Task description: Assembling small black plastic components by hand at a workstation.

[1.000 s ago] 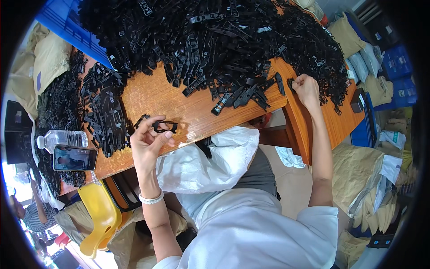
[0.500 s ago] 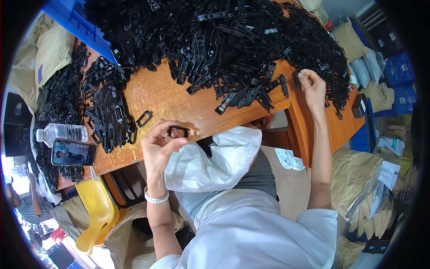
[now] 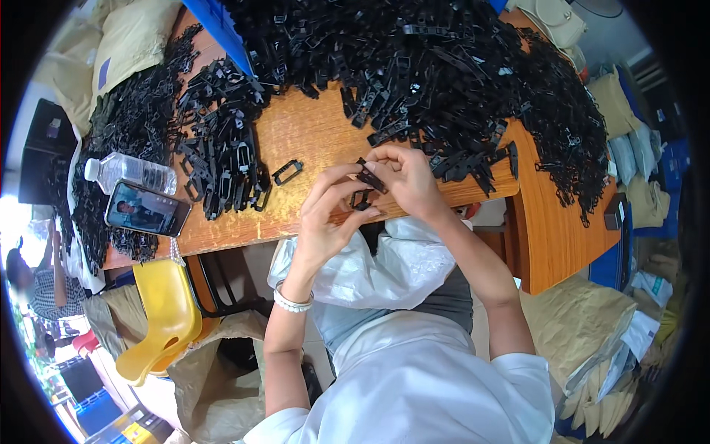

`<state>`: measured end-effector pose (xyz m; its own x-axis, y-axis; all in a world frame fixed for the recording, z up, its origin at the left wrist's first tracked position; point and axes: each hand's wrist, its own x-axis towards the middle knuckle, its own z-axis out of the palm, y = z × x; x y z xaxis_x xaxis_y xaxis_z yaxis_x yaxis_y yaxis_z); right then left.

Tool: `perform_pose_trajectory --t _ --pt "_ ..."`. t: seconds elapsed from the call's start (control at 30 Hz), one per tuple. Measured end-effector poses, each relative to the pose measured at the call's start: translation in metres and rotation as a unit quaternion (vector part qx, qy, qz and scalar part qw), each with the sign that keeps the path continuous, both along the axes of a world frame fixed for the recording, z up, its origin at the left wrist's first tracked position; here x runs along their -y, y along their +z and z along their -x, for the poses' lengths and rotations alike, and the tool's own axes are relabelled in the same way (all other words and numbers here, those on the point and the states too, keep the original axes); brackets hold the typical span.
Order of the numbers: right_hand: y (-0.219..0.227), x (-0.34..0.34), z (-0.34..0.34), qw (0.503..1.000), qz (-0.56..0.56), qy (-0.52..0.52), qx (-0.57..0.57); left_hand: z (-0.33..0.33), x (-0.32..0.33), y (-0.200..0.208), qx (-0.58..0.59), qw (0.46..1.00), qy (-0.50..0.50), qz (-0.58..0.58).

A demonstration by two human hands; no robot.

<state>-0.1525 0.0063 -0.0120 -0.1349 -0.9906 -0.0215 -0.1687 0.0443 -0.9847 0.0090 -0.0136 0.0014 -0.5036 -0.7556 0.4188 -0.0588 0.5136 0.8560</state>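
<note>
My left hand (image 3: 325,218) pinches a small black plastic frame piece (image 3: 361,200) at the near edge of the wooden table (image 3: 310,140). My right hand (image 3: 405,177) holds a black plastic strip (image 3: 370,176) against that frame, so both hands meet over the table edge. A huge heap of black plastic parts (image 3: 444,66) covers the far half of the table. One loose black frame (image 3: 287,172) lies on the bare wood just left of my hands. A white plastic bag (image 3: 384,263) lies open on my lap below the hands.
Sorted black parts (image 3: 222,148) lie in rows at the left. A water bottle (image 3: 129,172) and a phone (image 3: 146,209) rest on the table's left end. A yellow chair (image 3: 159,318) stands below it. A blue crate (image 3: 222,26) sits at the back. Sacks (image 3: 592,325) lie at the right.
My right hand left the heap at the table's right edge and came to the left hand, bringing a black strip. The left hand moved right with its frame piece.
</note>
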Motion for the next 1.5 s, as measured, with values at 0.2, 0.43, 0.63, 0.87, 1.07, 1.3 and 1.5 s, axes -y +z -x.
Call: perform_pose_trajectory --t 0.2,0.43,0.63,0.87,1.07,1.3,1.5 --pt "-0.001 0.012 -0.009 0.999 -0.015 -0.019 0.027 0.001 0.001 -0.009 0.007 0.996 0.021 0.091" --pt "-0.015 0.013 -0.017 0.996 -0.032 -0.069 0.045 0.001 0.004 -0.014 0.014 0.999 0.035 0.027" --pt "-0.005 0.017 -0.024 0.984 -0.014 -0.134 0.114 -0.004 0.007 -0.028 0.058 0.997 0.049 -0.014" --pt "0.006 0.007 -0.018 0.985 0.152 -0.078 0.038 -0.006 0.005 -0.018 -0.137 0.943 0.068 -0.296" --pt "0.027 -0.005 -0.020 0.985 0.140 0.008 -0.103 -0.015 0.003 -0.022 -0.053 0.969 0.088 -0.223" --pt "0.015 -0.008 -0.027 0.940 0.274 -0.032 -0.199 -0.012 -0.002 -0.014 -0.039 0.971 0.115 -0.206" --pt "0.020 -0.014 -0.020 0.933 0.316 -0.011 -0.169 -0.004 0.003 -0.015 -0.292 0.882 0.009 -0.370"
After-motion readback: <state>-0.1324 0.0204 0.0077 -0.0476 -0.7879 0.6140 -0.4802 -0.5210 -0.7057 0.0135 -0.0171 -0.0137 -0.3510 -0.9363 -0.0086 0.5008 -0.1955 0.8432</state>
